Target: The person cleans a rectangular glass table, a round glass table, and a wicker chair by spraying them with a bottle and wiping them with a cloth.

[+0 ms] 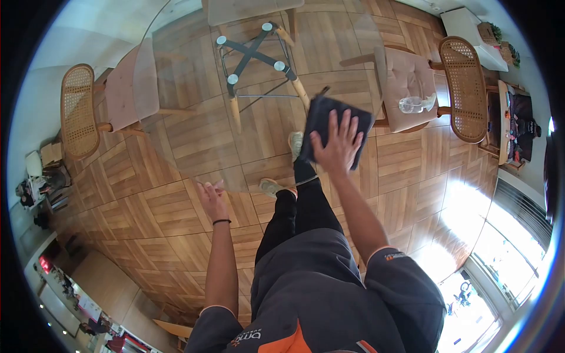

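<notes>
My right hand (339,141) lies flat with fingers spread on a folded black cloth (316,120), pressing it on the round glass tabletop (176,117) near its right front edge. A small dark tip sticks up from the cloth's upper corner. At the front left rim of the glass is my left hand (213,199), its fingers bent around the edge and a dark band on the wrist. A clear spray bottle (411,105) with a white nozzle lies on the cushioned seat of the right chair (409,70).
Under the glass stands a table base (254,52) with crossed dark bars and wooden legs. A cane-backed chair (78,112) stands at the left, another chair (250,10) at the far side. A white cabinet (468,26) is at the upper right. My shoes (271,187) are below the table edge.
</notes>
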A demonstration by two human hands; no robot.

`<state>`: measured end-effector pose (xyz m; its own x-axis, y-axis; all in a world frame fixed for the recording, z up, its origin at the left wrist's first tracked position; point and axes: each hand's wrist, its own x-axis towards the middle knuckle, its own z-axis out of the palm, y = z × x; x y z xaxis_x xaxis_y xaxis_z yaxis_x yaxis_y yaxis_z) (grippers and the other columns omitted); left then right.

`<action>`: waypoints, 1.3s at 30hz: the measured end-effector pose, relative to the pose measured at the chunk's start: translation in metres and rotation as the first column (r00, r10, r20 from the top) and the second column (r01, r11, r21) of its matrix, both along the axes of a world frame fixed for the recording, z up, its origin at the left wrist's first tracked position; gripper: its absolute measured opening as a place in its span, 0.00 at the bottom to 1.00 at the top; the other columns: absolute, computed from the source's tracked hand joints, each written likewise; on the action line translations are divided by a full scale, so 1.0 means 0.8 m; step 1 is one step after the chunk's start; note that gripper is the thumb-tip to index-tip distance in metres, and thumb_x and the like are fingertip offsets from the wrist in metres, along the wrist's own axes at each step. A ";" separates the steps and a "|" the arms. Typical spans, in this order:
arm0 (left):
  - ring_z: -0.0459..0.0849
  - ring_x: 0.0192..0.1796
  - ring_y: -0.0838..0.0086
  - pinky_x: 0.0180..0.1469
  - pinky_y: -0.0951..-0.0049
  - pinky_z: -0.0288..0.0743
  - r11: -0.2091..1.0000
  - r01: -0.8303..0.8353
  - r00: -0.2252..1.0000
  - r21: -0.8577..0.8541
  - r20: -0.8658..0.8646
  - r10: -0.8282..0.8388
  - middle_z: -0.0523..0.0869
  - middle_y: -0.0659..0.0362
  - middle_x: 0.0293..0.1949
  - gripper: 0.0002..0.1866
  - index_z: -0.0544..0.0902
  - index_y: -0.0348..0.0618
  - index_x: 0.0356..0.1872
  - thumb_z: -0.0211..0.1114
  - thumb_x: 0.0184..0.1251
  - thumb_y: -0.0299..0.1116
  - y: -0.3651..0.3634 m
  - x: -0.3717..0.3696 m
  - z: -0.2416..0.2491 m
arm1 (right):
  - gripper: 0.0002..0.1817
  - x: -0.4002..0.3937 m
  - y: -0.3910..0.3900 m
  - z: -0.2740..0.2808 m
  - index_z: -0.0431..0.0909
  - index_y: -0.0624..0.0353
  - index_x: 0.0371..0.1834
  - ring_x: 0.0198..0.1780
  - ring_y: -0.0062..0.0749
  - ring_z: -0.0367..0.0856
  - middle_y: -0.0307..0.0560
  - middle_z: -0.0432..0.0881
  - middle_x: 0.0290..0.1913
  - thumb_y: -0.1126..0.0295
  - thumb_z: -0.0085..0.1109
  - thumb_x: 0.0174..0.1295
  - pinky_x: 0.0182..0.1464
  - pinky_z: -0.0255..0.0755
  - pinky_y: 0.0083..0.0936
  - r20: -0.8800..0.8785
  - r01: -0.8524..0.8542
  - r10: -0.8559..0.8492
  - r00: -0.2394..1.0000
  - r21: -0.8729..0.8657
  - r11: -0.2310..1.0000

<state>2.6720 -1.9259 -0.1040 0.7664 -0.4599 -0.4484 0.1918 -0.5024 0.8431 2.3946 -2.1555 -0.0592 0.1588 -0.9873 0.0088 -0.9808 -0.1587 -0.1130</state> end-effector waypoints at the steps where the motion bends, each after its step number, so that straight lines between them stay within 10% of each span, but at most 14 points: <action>1: 0.77 0.33 0.82 0.35 0.80 0.70 0.999 -0.015 1.000 0.029 0.005 0.015 0.90 0.57 0.39 0.34 0.53 0.41 0.80 0.51 0.82 0.47 -0.003 -0.004 0.004 | 0.43 0.013 0.007 0.003 0.60 0.45 0.79 0.81 0.57 0.49 0.53 0.54 0.81 0.39 0.57 0.64 0.75 0.47 0.64 0.027 -0.023 0.022 0.999 0.030 0.999; 9: 0.78 0.35 0.82 0.36 0.80 0.74 0.983 -0.117 0.991 0.142 -0.047 0.125 0.89 0.58 0.44 0.30 0.58 0.44 0.79 0.49 0.83 0.44 -0.001 -0.001 0.006 | 0.42 0.065 -0.150 -0.001 0.64 0.38 0.77 0.81 0.49 0.51 0.46 0.57 0.80 0.36 0.59 0.60 0.76 0.46 0.58 0.270 -0.355 0.346 0.899 -0.016 0.935; 18: 0.78 0.37 0.82 0.39 0.79 0.75 0.966 -0.036 0.995 0.258 -0.081 0.059 0.87 0.59 0.49 0.26 0.64 0.47 0.77 0.49 0.84 0.42 0.003 0.008 0.018 | 0.39 0.013 -0.397 -0.030 0.64 0.35 0.77 0.80 0.47 0.55 0.44 0.58 0.80 0.36 0.56 0.64 0.77 0.47 0.56 0.148 -0.129 0.163 0.976 -0.213 0.969; 25: 0.77 0.37 0.84 0.39 0.79 0.75 0.964 -0.087 0.980 0.253 -0.152 0.128 0.87 0.58 0.53 0.26 0.65 0.47 0.75 0.51 0.83 0.44 0.003 0.009 0.024 | 0.41 -0.039 -0.285 -0.008 0.62 0.44 0.78 0.80 0.58 0.52 0.53 0.55 0.81 0.40 0.56 0.65 0.75 0.47 0.63 0.056 0.010 -0.006 0.998 -0.074 0.997; 31: 0.77 0.36 0.85 0.38 0.81 0.76 0.959 -0.083 0.974 0.269 -0.182 0.136 0.87 0.58 0.54 0.31 0.57 0.53 0.80 0.52 0.82 0.46 0.009 0.014 0.017 | 0.43 0.038 -0.183 0.014 0.61 0.45 0.79 0.81 0.55 0.50 0.53 0.54 0.81 0.39 0.57 0.63 0.75 0.48 0.63 0.090 -0.190 0.178 0.980 0.156 0.969; 39: 0.78 0.36 0.85 0.38 0.80 0.76 0.936 -0.067 0.976 0.345 -0.173 0.134 0.87 0.58 0.51 0.33 0.51 0.59 0.82 0.52 0.83 0.45 -0.007 0.011 0.035 | 0.40 0.154 -0.376 -0.022 0.67 0.42 0.75 0.80 0.48 0.52 0.47 0.58 0.79 0.37 0.57 0.62 0.77 0.47 0.60 0.309 -0.401 0.420 0.854 -0.123 0.908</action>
